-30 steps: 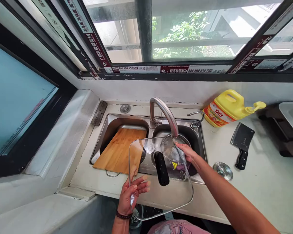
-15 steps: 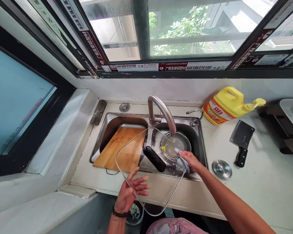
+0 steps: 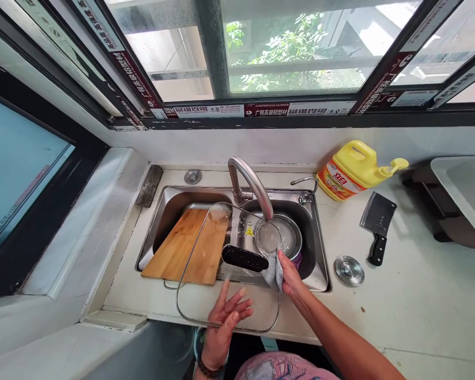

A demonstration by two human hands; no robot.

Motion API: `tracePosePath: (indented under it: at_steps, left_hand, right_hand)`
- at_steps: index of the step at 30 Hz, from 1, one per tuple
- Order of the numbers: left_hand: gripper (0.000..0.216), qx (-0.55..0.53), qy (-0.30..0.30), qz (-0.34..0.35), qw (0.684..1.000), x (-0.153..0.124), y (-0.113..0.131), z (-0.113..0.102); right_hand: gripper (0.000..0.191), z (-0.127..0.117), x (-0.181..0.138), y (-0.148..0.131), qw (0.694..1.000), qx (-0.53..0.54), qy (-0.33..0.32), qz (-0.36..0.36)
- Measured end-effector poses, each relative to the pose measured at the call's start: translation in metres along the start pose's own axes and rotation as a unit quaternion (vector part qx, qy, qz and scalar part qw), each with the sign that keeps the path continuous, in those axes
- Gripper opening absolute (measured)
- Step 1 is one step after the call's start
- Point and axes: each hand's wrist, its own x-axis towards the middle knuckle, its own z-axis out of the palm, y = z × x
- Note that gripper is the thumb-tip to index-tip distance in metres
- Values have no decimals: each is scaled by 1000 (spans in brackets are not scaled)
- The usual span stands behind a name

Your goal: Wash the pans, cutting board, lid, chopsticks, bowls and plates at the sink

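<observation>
A clear glass lid (image 3: 206,295) with a metal rim and a black handle (image 3: 243,258) is held over the front of the sink. My left hand (image 3: 225,319) props it from beneath at its near edge, fingers spread flat against the glass. My right hand (image 3: 287,274) is closed on a grey dishcloth (image 3: 273,272) pressed to the lid's right side. Under the curved faucet (image 3: 251,184), a round metal pot (image 3: 288,237) sits in the right basin.
A bamboo cutting board (image 3: 182,248) leans in the left basin. On the counter to the right lie a yellow detergent jug (image 3: 352,169), a cleaver (image 3: 376,221) and a round metal sink strainer cover (image 3: 349,271). A window runs behind the sink.
The lid has turned and swung left and lower, its handle now lying level. My right hand with the cloth moved down to the lid's right edge; my left hand shifted right under it.
</observation>
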Motion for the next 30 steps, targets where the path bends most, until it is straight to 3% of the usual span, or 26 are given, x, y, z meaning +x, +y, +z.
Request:
tracePosePath:
  at_steps: [4,6,9,13,18,21,25,30]
  left_hand:
    - [83,-36,-89,28,995,-10,33,-15]
    - [93,-49,-93,10,994,-8,56,-26]
    - [83,-18,-88,-57,994,3,75,-33]
    - [79,3,-26,-97,995,18,63,-25]
    - [87,-62,32,-17,997,18,48,-30]
    - [86,-82,52,16,995,16,52,-35]
    - [82,-117,98,45,987,21,56,-33]
    - [83,-144,171,68,972,23,27,-16]
  right_hand:
    - [48,-4,19,-35,998,-47,-48,-5]
    - [48,-5,31,-58,994,-84,-76,-5]
    - [49,1,43,-84,981,-159,-112,3]
    - [53,25,50,-106,956,-244,-160,32]
    - [55,28,35,-125,935,-273,-210,88]
    - [52,7,12,-116,935,-283,-192,91]
    - [52,-15,-20,-68,972,-218,-84,39]
    - [56,3,-41,6,995,-82,24,-47]
